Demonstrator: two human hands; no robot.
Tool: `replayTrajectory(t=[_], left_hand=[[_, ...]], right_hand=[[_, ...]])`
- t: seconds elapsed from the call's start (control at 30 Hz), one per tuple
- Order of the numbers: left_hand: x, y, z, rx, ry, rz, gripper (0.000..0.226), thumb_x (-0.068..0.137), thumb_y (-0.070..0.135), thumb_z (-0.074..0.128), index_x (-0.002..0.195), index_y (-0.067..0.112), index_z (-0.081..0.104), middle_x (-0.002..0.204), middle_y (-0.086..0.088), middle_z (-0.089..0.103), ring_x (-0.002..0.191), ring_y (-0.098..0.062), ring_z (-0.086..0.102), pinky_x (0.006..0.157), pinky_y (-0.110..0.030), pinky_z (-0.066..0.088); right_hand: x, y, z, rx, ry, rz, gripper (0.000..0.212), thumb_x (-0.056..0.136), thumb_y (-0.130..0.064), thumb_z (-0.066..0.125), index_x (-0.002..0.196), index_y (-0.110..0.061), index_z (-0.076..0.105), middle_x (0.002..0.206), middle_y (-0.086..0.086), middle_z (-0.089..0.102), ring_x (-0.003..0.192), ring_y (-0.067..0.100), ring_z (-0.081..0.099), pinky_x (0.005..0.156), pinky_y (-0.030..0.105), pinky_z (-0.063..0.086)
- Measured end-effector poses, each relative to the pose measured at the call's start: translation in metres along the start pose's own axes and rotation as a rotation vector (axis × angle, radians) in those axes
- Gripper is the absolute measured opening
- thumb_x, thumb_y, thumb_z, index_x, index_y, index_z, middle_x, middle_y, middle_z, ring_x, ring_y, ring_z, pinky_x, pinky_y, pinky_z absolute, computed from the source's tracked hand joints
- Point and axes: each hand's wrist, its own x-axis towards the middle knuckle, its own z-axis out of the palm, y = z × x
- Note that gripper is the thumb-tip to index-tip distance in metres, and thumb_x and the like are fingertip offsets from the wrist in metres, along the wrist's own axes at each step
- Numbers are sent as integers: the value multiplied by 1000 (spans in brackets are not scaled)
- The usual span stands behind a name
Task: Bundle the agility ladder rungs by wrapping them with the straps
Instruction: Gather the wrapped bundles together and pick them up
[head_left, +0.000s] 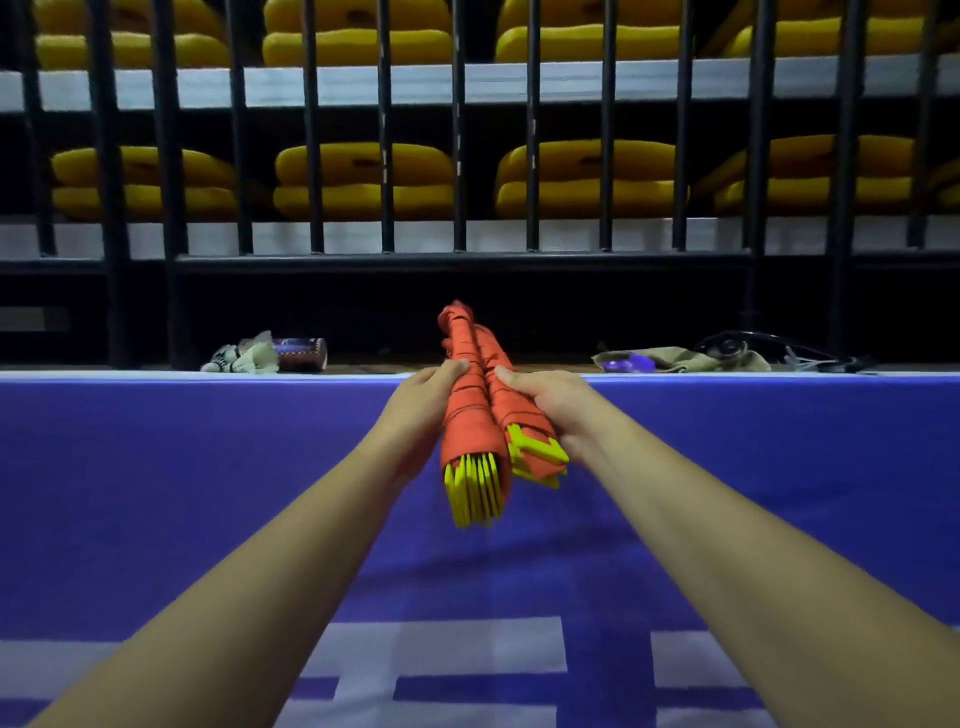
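Your left hand (423, 400) curls round the left bundle (467, 426), thumb on top; your right hand (545, 410) grips the right bundle (514, 410) the same way. Bundles touch side by side at centre, held over the purple mat (208, 467), pointing to 12 o'clock. Orange straps (462, 338) wrap each; yellow rungs (475, 488) stick out at the 6 o'clock end. Past the mat edge: shuttlecocks (244, 358) and tube (301, 354) at 10 o'clock, cloth (675, 359) at 2 o'clock. Black railing (384, 156) and yellow seats (363, 176) at 12 o'clock
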Motion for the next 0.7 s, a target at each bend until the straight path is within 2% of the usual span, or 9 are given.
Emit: replayTrajectory(t=[0.1,0.17,0.23,0.3,0.37,0.47,0.53,0.63,0.7], left_hand=[[52,1,-13,217,-89,11,23,102,30,47,113,16,62,79,6,59,46,7,57,42,-6,40],[85,2,-21,255,-235,-32,29,105,15,40,132,16,52,89,12,56,53,13,60,48,-5,43],[115,1,-33,357,-267,-80,42,104,2,37,144,11,43,101,12,55,69,17,62,59,-4,46],[140,-4,-43,409,-184,-57,44,101,8,46,145,10,40,124,0,57,106,-3,63,85,-17,47],[148,-7,-48,595,-118,89,40,100,24,52,138,12,48,134,-7,57,115,-17,57,91,-29,42],[134,-8,-47,351,-78,166,20,98,36,54,101,18,63,91,-3,68,87,-15,64,80,-24,50],[115,-4,-49,97,-138,158,25,98,43,50,96,20,60,77,0,61,75,-14,59,67,-19,51],[89,-2,-53,-183,-254,122,58,84,67,50,120,23,56,116,-22,64,111,-37,62,96,-47,52],[79,-6,-58,-162,-355,195,64,76,68,52,127,30,53,130,-17,60,121,-32,58,103,-51,45]], right_hand=[[42,-21,9,-92,-2,50,17,91,-23,65,91,-7,66,72,9,69,60,20,68,63,36,58],[65,-31,14,-187,21,40,18,90,-24,68,91,-6,68,75,11,71,67,22,70,71,42,59],[83,-37,16,-273,50,19,27,87,-24,71,101,-1,67,84,14,73,74,24,71,75,44,58],[95,-36,15,-335,67,8,39,85,-25,74,111,2,64,90,16,73,78,25,73,74,42,59],[100,-32,13,-334,67,-5,44,86,-28,73,114,4,63,90,15,73,76,22,72,69,37,58],[95,-26,7,-199,52,-10,58,85,-38,71,117,7,58,92,19,62,75,23,64,77,35,52],[84,-23,1,-60,49,-19,57,86,-42,66,115,6,55,96,20,60,79,28,63,83,41,54],[56,-16,-1,70,13,-82,52,91,-46,57,117,-1,53,102,18,62,77,24,64,65,32,56],[42,-7,-1,158,-41,-150,57,91,-51,54,126,-7,49,109,15,65,81,22,69,63,29,55]])
